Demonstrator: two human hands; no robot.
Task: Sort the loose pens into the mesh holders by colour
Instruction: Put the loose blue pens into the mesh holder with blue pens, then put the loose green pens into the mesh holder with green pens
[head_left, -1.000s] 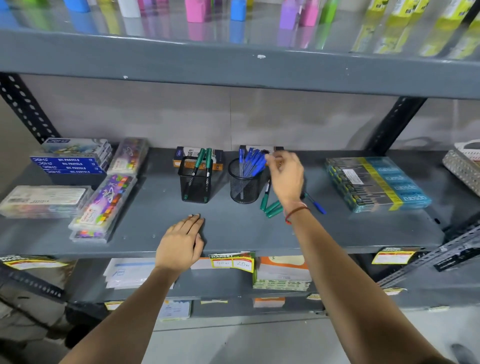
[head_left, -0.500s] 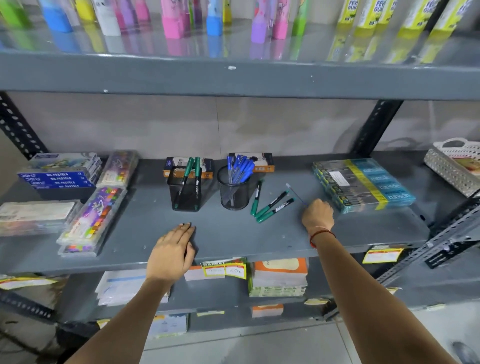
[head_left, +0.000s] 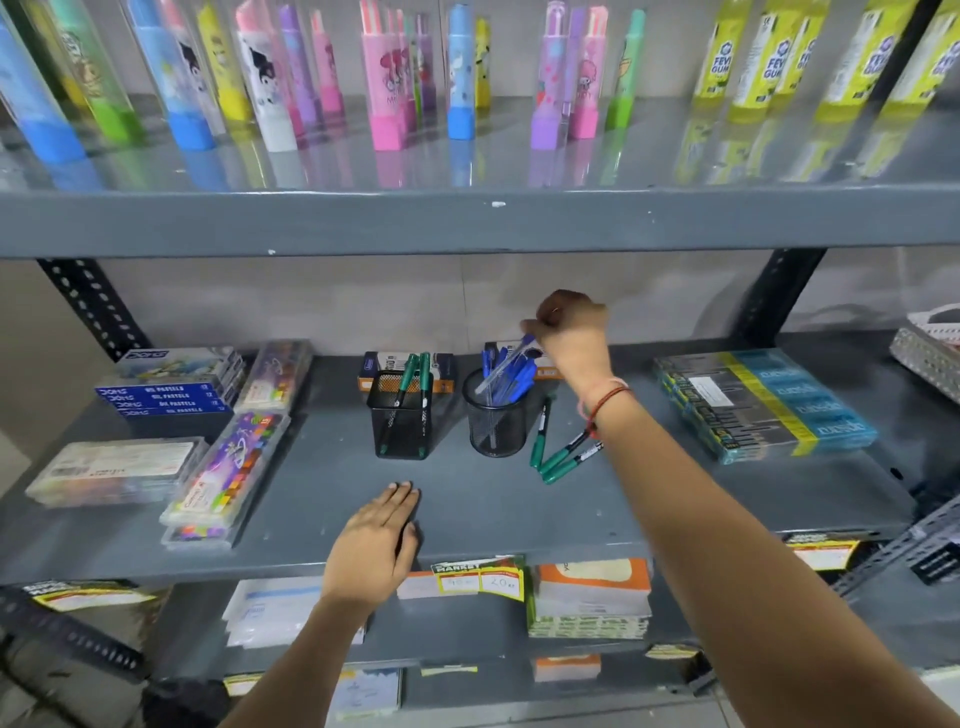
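Note:
A square black mesh holder (head_left: 399, 422) on the grey shelf (head_left: 493, 509) holds two green pens (head_left: 417, 373). Beside it on the right, a round black mesh holder (head_left: 496, 423) is filled with several blue pens (head_left: 514, 382). My right hand (head_left: 571, 325) is above the round holder, shut on the top end of a blue pen (head_left: 503, 370) whose tip is down inside the holder. Three loose green pens (head_left: 558, 457) lie on the shelf just right of the round holder, partly behind my right wrist. My left hand (head_left: 374, 551) lies flat and open on the shelf's front edge.
Boxes of oil pastels (head_left: 171, 387) and clear crayon cases (head_left: 228, 467) fill the shelf's left side. A flat teal pack (head_left: 763, 405) lies at the right, a white basket (head_left: 930, 348) at the far right. Small boxes (head_left: 410, 366) stand behind the holders. The upper shelf edge (head_left: 467, 223) overhangs.
My right hand picked up the loose blue pen from the shelf at the right and carried it up and left into the round holder. The left hand has stayed put.

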